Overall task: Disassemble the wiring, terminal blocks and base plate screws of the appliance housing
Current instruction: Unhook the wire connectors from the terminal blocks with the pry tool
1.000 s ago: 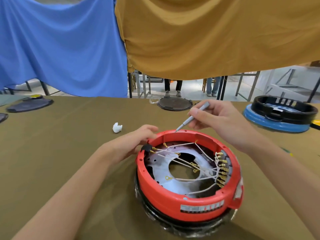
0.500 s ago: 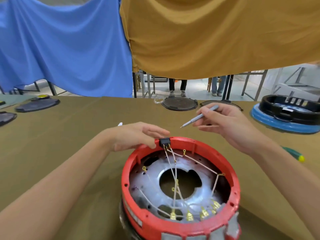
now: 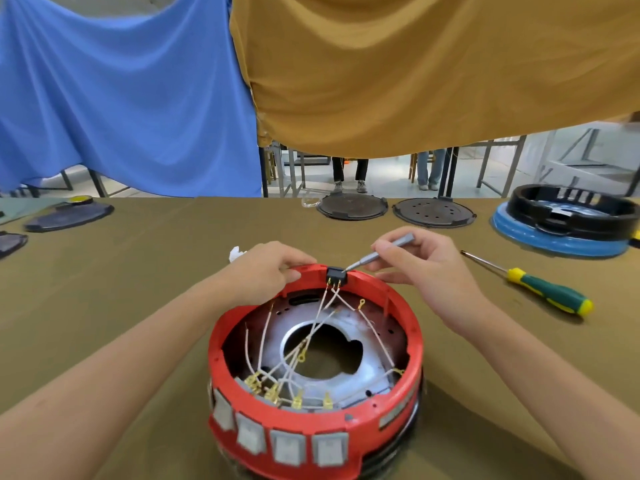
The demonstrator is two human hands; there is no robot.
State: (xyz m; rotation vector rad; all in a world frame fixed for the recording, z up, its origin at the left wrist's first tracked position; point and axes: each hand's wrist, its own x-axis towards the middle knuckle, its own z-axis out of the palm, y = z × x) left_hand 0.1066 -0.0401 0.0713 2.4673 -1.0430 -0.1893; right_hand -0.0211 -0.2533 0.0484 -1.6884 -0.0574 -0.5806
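Since half a second ago, the right hand (image 3: 426,268) has brought its slim grey screwdriver (image 3: 377,252) down from mid-air until the tip meets the small black terminal block (image 3: 336,274), and the red housing (image 3: 311,427) has turned so its row of grey switch tabs now faces the viewer at 6 o'clock.

The round red housing sits on the olive-covered counter (image 3: 138,271), open side up, directly in front of the person. The terminal block is clipped into the rim at 12 o'clock, with thin white wires (image 3: 322,313) fanning from it down across the silver base plate (image 3: 372,336) to brass terminals (image 3: 273,389) at 6 to 7 o'clock. The left hand (image 3: 266,271) rests on the rim at about 11 o'clock, fingers curled over the edge, steadying it. The right hand pinches the screwdriver between thumb and fingertips, like a pen, with the tip at the block's right corner.

To do this step well, the tip likely needs to seat at the block's retaining edge before any prying, with the left hand holding the rim firmly. Gentle leverage seems wise; a slip could nick the wires.

A larger green-and-yellow screwdriver (image 3: 540,291) lies on the counter at 2 o'clock, well apart.
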